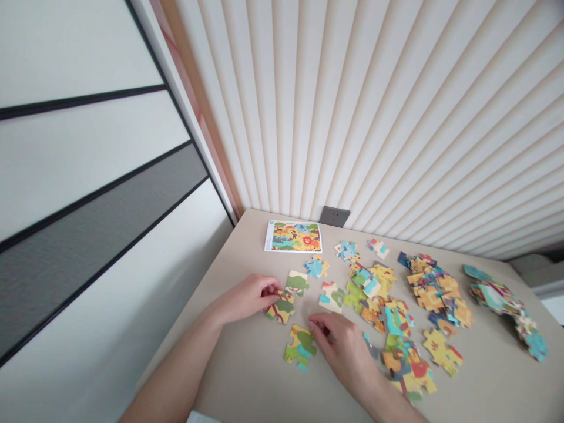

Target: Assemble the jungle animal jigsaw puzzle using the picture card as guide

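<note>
My left hand is closed, with thumb and fingertips on the upper left edge of a puzzle piece in yellow, green and dark red. Just above it lies a puzzle piece with a green tree, very near or touching it. My right hand has its fingers drawn together at the upper right edge of another puzzle piece, which is green, yellow and blue. Its fingertips partly hide the contact. Beyond the right hand is a piece with a white ground and red corner.
A picture card of an animal scene lies at the back of the table. Loose pieces spread to the right, with a pile and another stack farther over. A ribbed wall and dark socket border the back.
</note>
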`<action>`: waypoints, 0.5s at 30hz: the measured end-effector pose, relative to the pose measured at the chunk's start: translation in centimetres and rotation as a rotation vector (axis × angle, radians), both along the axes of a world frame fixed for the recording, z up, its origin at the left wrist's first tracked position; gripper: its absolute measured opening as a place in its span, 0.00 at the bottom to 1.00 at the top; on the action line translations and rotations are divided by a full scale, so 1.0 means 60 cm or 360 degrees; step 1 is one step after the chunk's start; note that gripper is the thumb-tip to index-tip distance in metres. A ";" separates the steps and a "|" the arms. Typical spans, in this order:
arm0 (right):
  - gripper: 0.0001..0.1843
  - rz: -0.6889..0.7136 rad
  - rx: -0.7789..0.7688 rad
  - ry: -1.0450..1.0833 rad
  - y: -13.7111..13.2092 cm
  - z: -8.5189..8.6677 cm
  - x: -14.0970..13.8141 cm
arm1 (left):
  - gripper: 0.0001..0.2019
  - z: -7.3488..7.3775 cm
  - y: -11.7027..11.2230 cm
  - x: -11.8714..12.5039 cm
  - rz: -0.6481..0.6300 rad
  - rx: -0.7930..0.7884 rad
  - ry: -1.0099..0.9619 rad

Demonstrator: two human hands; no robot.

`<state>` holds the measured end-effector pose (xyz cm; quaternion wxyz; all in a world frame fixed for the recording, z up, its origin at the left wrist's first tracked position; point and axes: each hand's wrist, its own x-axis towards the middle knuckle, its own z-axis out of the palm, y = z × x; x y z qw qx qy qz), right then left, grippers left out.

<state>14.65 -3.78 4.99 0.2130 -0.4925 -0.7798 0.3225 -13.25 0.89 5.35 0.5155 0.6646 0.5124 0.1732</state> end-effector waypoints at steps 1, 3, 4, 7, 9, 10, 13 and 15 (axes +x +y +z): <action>0.13 0.0002 0.0007 0.0005 0.000 0.000 0.000 | 0.16 0.000 0.000 0.001 0.0007 0.0026 0.0022; 0.13 0.0001 0.0025 0.0021 0.001 -0.001 -0.001 | 0.13 0.000 0.000 0.004 0.0027 0.0076 0.0055; 0.13 0.0003 0.0033 0.0025 0.001 -0.002 0.000 | 0.12 0.000 0.000 0.005 0.0038 0.0096 0.0066; 0.12 0.0017 0.0053 0.0002 0.002 -0.004 0.000 | 0.10 -0.002 0.001 0.010 0.0071 0.0156 0.0106; 0.12 0.0033 0.0059 -0.0019 0.001 -0.004 0.001 | 0.09 -0.004 0.001 0.013 0.0089 0.0184 0.0129; 0.11 0.0040 0.0063 -0.0023 0.001 -0.004 0.001 | 0.08 -0.005 0.001 0.014 0.0091 0.0192 0.0140; 0.11 0.0075 0.0084 -0.0037 0.001 -0.003 0.001 | 0.07 -0.006 -0.001 0.017 0.0089 0.0207 0.0168; 0.10 0.0101 0.0123 -0.0066 0.005 -0.001 0.002 | 0.08 -0.004 -0.003 0.019 0.0096 0.0228 0.0189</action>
